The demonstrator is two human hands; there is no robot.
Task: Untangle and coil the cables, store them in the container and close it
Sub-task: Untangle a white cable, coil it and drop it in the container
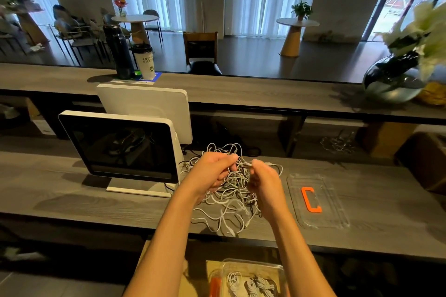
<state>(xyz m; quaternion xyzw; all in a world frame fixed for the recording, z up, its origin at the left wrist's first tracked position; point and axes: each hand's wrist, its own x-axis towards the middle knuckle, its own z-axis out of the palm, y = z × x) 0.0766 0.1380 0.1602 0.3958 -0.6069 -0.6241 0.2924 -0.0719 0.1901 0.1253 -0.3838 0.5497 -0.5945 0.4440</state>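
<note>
A clear plastic container (251,272) holding coiled white cables sits nearest, below the grey wooden counter (96,200). Above the counter, the left hand (212,171) and right hand (263,181) both pinch strands of the tangled white cable pile (229,202).

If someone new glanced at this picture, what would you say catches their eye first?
Most likely the tangle of white cables heaped mid-counter, with the left hand and right hand both pinching strands above it. Next, the clear lid with its bright orange handle lying flat to the right of the heap. Below the counter edge, a clear container already holds a few coiled cables.
</note>
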